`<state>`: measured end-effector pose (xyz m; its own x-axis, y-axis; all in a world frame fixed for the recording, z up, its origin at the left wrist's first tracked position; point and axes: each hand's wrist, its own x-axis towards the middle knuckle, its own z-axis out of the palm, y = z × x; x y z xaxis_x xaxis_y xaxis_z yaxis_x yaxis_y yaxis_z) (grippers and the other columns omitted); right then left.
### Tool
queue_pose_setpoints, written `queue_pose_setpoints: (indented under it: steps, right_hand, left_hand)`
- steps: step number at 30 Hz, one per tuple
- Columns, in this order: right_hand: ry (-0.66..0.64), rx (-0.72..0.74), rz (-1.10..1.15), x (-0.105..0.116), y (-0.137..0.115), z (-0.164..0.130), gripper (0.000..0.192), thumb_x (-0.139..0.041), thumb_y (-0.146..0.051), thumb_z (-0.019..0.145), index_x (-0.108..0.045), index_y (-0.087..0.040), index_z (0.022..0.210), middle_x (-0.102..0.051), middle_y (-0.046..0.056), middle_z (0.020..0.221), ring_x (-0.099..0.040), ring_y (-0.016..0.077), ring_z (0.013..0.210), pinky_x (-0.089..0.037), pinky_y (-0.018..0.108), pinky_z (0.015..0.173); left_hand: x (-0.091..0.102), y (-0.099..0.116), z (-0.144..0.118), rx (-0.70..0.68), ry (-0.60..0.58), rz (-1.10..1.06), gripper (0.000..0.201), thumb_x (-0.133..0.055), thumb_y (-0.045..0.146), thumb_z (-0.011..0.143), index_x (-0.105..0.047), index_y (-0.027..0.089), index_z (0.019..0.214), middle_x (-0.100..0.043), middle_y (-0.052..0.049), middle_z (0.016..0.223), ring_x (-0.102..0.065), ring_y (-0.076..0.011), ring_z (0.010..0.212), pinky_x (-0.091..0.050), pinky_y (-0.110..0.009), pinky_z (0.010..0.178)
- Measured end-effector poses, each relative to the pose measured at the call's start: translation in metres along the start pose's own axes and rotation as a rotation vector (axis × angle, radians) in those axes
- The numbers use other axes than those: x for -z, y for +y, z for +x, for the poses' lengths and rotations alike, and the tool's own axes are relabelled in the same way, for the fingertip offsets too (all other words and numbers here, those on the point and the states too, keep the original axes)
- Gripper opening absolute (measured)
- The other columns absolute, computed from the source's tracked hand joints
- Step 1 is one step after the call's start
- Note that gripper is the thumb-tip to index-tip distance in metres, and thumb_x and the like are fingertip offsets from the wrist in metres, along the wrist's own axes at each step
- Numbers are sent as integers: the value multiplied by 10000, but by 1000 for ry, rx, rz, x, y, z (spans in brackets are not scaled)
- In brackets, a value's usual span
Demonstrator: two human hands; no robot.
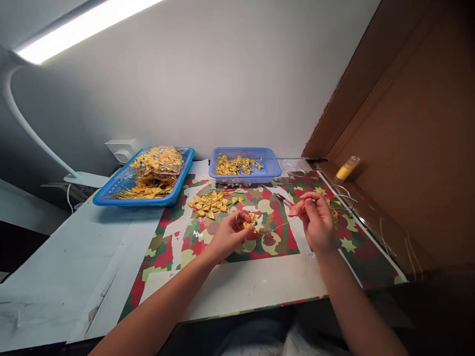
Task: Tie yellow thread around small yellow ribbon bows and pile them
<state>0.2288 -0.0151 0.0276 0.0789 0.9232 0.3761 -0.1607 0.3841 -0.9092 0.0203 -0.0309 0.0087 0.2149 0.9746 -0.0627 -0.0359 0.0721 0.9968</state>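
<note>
My left hand (228,236) is closed on a yellow ribbon bow (253,217), pinched between thumb and fingers. A small silver bell (254,223) shows at the bow's front. From there a thin gold cord (279,228) runs across to my right hand (318,223), whose thumb and fingertips are pinched together on it. Just beyond my left hand lies a pile of yellow bows (211,203) with gold cords. Behind my right fingers, a partly hidden tool with a dark tip (280,197), perhaps snips, rests on the patterned sheet.
A blue basket (99,199) at the left holds bagged and loose bows. Another blue basket (275,170) stands at the back with more bows, and several silver bells (233,186) lie before it. A yellow-filled bottle (347,168) stands near the cardboard wall (408,123) at right.
</note>
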Motion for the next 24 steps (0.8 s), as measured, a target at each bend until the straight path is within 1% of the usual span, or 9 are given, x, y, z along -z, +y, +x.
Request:
queue_pose_setpoints:
  steps: [1,2,5,6,8,11,17,21,24]
  right_hand:
    - [-5,5,-25,1,-1,-2,147,-499,-382,926,-502,-235,922,-589,-63,579,-589,125,565,-496,287,674]
    - [-50,-9,-73,0,-2,-6,143,-486,-371,932,-503,-230,914,-582,-61,569,-582,125,549,-490,282,658]
    - [-314,-108,-321,-10,0,-22,154,-465,-326,936,-524,-208,857,-558,-43,560,-550,123,527,-444,254,586]
    - [-383,-114,-411,-14,2,-26,157,-464,-308,932,-527,-204,833,-551,-37,568,-534,121,527,-421,246,566]
    - [-462,-81,-553,-21,5,-33,156,-457,-276,924,-530,-202,808,-537,-32,581,-492,114,521,-376,237,536]
    - [-502,-30,-657,-25,9,-36,147,-440,-241,913,-534,-205,806,-519,-39,568,-448,109,501,-342,233,523]
    - [-509,-7,-694,-25,11,-35,149,-425,-217,902,-534,-208,799,-539,-36,569,-474,112,504,-358,224,535]
    - [-504,-6,-696,-25,11,-36,142,-423,-205,895,-534,-207,806,-532,-38,564,-456,108,489,-351,219,525]
    - [-498,4,-701,-25,11,-36,141,-422,-201,891,-532,-206,803,-526,-38,577,-445,103,487,-344,217,524]
  left_hand:
    - [0,0,0,1,-1,-3,255,-704,322,710,-533,163,812,-518,27,745,-461,-70,622,-365,-175,540]
    - [-1,-1,-1,-1,0,-7,243,-700,309,710,-534,161,809,-524,24,746,-470,-73,631,-374,-177,551]
    - [-3,0,-2,-18,13,-8,227,-695,293,701,-543,159,803,-542,11,760,-498,-87,658,-415,-192,586]
    - [-3,1,-2,-22,17,-10,227,-694,298,697,-546,160,801,-546,7,767,-507,-92,665,-430,-199,598]
    - [-4,3,-3,-28,26,-19,233,-692,316,693,-548,164,794,-553,-1,790,-521,-100,676,-456,-211,615]
    - [-4,6,-4,-41,32,-14,235,-689,330,694,-544,168,785,-555,-10,811,-523,-103,680,-468,-209,608]
    - [-5,6,-6,-66,30,-11,233,-699,326,694,-554,169,789,-552,-19,825,-546,-122,713,-526,-236,638]
    - [-5,2,-6,-28,28,-22,224,-699,317,691,-574,166,800,-565,-25,795,-596,-148,729,-541,-255,642]
    - [-4,2,-5,1,53,-16,208,-691,303,688,-587,160,797,-588,-21,766,-591,-128,674,-528,-232,605]
